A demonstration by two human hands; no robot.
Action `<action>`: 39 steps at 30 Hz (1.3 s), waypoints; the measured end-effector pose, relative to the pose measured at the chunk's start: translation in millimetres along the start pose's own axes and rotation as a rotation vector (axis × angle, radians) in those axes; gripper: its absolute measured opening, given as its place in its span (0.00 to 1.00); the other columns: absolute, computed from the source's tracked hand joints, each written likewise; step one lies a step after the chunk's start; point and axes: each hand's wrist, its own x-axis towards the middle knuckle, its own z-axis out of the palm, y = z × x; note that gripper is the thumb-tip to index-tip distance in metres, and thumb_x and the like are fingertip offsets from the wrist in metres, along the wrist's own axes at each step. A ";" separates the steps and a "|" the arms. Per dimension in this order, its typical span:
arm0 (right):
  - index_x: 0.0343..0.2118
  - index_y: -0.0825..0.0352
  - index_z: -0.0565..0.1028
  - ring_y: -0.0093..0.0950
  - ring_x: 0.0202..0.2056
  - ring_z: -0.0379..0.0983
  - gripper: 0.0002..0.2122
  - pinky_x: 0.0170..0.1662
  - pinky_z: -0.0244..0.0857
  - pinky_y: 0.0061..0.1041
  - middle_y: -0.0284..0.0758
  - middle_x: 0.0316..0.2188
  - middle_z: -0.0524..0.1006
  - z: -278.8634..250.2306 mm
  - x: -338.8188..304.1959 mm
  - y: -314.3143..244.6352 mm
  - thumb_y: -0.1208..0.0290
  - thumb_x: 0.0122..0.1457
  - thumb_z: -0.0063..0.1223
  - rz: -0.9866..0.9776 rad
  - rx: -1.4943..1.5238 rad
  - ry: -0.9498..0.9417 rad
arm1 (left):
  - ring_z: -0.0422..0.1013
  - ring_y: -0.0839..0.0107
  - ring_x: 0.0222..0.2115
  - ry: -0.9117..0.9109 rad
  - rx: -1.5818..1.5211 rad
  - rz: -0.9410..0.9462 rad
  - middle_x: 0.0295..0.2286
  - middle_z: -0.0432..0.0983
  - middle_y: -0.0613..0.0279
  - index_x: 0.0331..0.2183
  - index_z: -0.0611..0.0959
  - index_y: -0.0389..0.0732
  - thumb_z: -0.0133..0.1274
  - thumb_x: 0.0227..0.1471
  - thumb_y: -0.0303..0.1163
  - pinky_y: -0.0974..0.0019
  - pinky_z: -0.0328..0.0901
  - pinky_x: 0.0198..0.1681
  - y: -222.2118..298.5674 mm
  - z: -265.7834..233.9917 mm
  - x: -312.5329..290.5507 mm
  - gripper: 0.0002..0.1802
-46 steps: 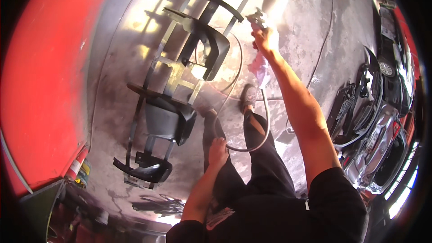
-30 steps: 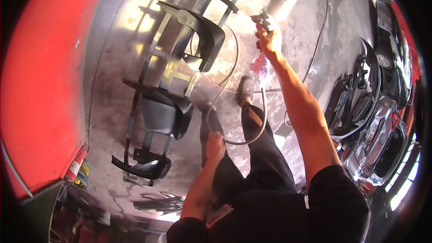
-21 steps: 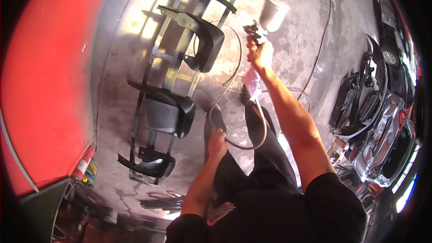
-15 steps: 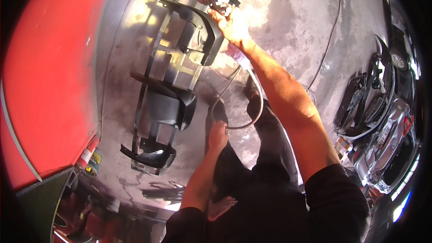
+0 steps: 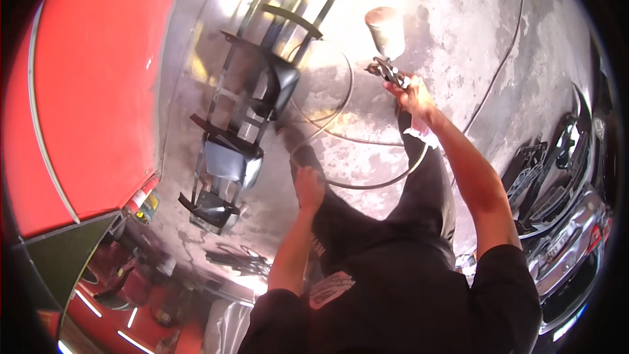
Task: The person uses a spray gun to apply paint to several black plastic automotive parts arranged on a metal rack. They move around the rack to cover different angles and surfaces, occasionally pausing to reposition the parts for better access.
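My right hand (image 5: pixel 414 97) is wrapped round the handle of a spray gun (image 5: pixel 389 73), with a pale, round cup (image 5: pixel 386 33) on top. Pale wrapping (image 5: pixel 422 134) shows below that hand, where an air hose (image 5: pixel 377 187) loops down. Lower down, before my left thigh, my left hand (image 5: pixel 309 187) is closed on the hose. Left of both hands stands a long metal rack (image 5: pixel 229 95) carrying dark plastic panels: one curved panel (image 5: pixel 283 85), a second (image 5: pixel 226 158) nearer me, and a small one (image 5: pixel 216 210) at the near end. The gun is apart from them.
A large red surface (image 5: pixel 98 92) fills the left side, with cans (image 5: pixel 145 203) near its lower corner. More hose (image 5: pixel 350 82) loops on the floor between rack and legs. A thin cable (image 5: pixel 508 59) runs along the right. Car parts (image 5: pixel 550 164) and a silver car (image 5: pixel 567 236) stand far right.
My right hand has drawn the spray gun away from the rack, to the right and nearer me. My left hand keeps hold of the hose. The whole view has shifted.
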 end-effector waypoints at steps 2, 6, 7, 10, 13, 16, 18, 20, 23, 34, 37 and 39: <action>0.60 0.69 0.73 0.30 0.43 0.77 0.25 0.47 0.71 0.31 0.41 0.46 0.81 -18.3 17.0 -62.2 0.53 0.70 0.49 0.125 -0.184 -0.003 | 0.70 0.44 0.40 -0.049 0.048 -0.048 0.32 0.75 0.51 0.26 0.79 0.40 0.62 0.40 0.24 0.45 0.65 0.44 41.7 -0.9 -15.4 0.08; 0.56 0.73 0.73 0.27 0.39 0.77 0.24 0.40 0.72 0.29 0.42 0.41 0.81 -99.3 88.1 -104.1 0.55 0.70 0.51 -0.139 -0.469 0.042 | 0.72 0.46 0.37 -0.044 -0.117 -0.146 0.31 0.77 0.52 0.27 0.80 0.41 0.62 0.42 0.25 0.47 0.67 0.42 133.4 15.4 4.2 0.07; 0.56 0.73 0.74 0.27 0.38 0.77 0.22 0.40 0.72 0.30 0.43 0.38 0.81 -111.2 102.0 -117.3 0.57 0.70 0.52 -0.211 -0.572 0.114 | 0.73 0.47 0.37 -0.058 -0.117 -0.179 0.31 0.78 0.52 0.28 0.81 0.41 0.63 0.43 0.25 0.47 0.67 0.41 155.6 14.5 15.3 0.07; 0.53 0.71 0.76 0.26 0.33 0.77 0.18 0.37 0.72 0.31 0.44 0.31 0.82 -141.6 138.9 -155.9 0.61 0.69 0.53 -0.361 -0.711 0.226 | 0.74 0.48 0.38 -0.004 -0.123 -0.230 0.32 0.79 0.53 0.30 0.82 0.40 0.66 0.45 0.26 0.49 0.68 0.43 197.9 17.3 42.5 0.09; 0.56 0.68 0.75 0.31 0.32 0.77 0.19 0.38 0.71 0.35 0.47 0.32 0.81 -164.7 138.1 -176.9 0.64 0.67 0.58 -0.242 -0.704 0.013 | 0.74 0.48 0.36 -0.001 -0.158 -0.248 0.30 0.79 0.53 0.30 0.83 0.40 0.68 0.43 0.26 0.50 0.68 0.42 232.9 17.7 64.0 0.10; 0.59 0.61 0.76 0.38 0.42 0.80 0.23 0.46 0.73 0.39 0.46 0.44 0.82 -191.7 129.2 -217.4 0.59 0.63 0.62 -0.045 -0.786 -0.308 | 0.73 0.47 0.34 -0.091 -0.246 -0.276 0.28 0.78 0.52 0.27 0.82 0.40 0.66 0.43 0.25 0.49 0.66 0.39 267.5 18.8 97.4 0.08; 0.55 0.60 0.80 0.40 0.39 0.81 0.19 0.46 0.72 0.39 0.45 0.39 0.83 -198.6 120.0 -255.8 0.62 0.62 0.63 -0.078 -0.863 -0.483 | 0.73 0.47 0.35 -0.046 -0.240 -0.297 0.28 0.78 0.51 0.27 0.81 0.40 0.65 0.44 0.25 0.49 0.66 0.39 284.0 28.4 115.2 0.07; 0.52 0.59 0.82 0.41 0.37 0.81 0.17 0.45 0.72 0.40 0.44 0.36 0.84 -202.3 136.2 -277.0 0.63 0.61 0.64 -0.114 -0.966 -0.604 | 0.73 0.46 0.35 -0.025 -0.272 -0.307 0.28 0.78 0.51 0.27 0.81 0.40 0.65 0.45 0.26 0.49 0.67 0.40 293.4 40.1 134.9 0.07; 0.50 0.59 0.83 0.43 0.36 0.81 0.15 0.44 0.73 0.40 0.44 0.33 0.83 -191.8 187.5 -306.1 0.64 0.60 0.64 -0.143 -1.152 -0.702 | 0.73 0.45 0.35 -0.008 -0.342 -0.376 0.29 0.78 0.50 0.28 0.81 0.40 0.64 0.48 0.28 0.48 0.67 0.41 306.0 57.5 166.9 0.06; 0.52 0.59 0.81 0.42 0.26 0.79 0.16 0.36 0.71 0.39 0.45 0.25 0.81 -124.2 401.3 -358.9 0.59 0.64 0.62 -0.606 -0.787 -0.480 | 0.76 0.44 0.43 -0.079 -0.577 -0.867 0.38 0.80 0.44 0.38 0.83 0.35 0.57 0.62 0.36 0.50 0.69 0.46 379.3 81.8 237.2 0.12; 0.52 0.58 0.81 0.41 0.28 0.78 0.16 0.37 0.70 0.40 0.44 0.28 0.81 -143.6 421.9 -344.0 0.61 0.63 0.64 -0.564 -0.883 -0.711 | 0.76 0.47 0.43 -0.058 -0.627 -0.956 0.38 0.80 0.45 0.39 0.84 0.36 0.56 0.62 0.36 0.52 0.68 0.46 408.8 70.8 263.7 0.13; 0.52 0.57 0.81 0.41 0.30 0.78 0.15 0.38 0.70 0.41 0.43 0.29 0.82 -162.5 429.9 -333.6 0.62 0.63 0.65 -0.550 -0.932 -0.910 | 0.77 0.51 0.43 -0.040 -0.650 -1.008 0.38 0.80 0.47 0.39 0.84 0.36 0.56 0.62 0.38 0.54 0.68 0.47 428.1 72.4 278.3 0.13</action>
